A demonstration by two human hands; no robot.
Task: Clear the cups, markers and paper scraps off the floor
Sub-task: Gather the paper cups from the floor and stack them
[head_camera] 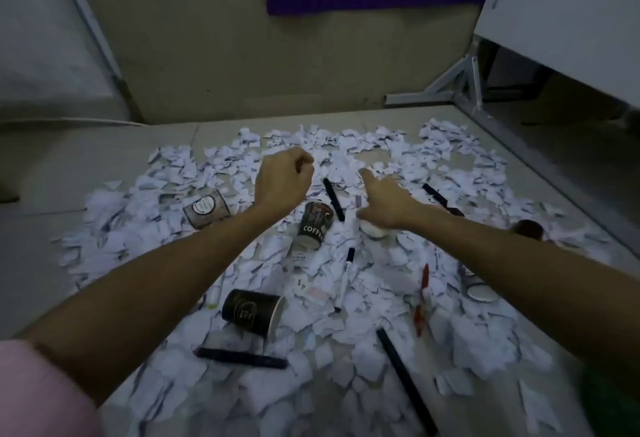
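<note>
While both bare arms reach out over the mess, left hand (282, 182) curled into a loose fist, gripping nothing visible. Right hand (388, 206) with forefinger stretched forward, other fingers wrapped round a small white paper cup (374, 230) tucked under the palm. Torn white paper scraps (381, 360) all over the grey tiled floor (45, 194).

Dark paper cup printed COFFEE (313, 228) tipped on its side just below the left wrist, long axis near-far, which end is the mouth hard to tell. Black paper cup (251, 312) nearer, also on its side, mouth facing right. Brown paper cup with a round white label (206, 208) lying to the left.

Black marker (334, 199) between the hands, angled far-left to near-right. White marker with black cap (344, 279) running near-far, cap at the far end. Red marker (422, 298) almost near-far too. Long black marker (240, 357) lying left-right near the bottom.
</note>
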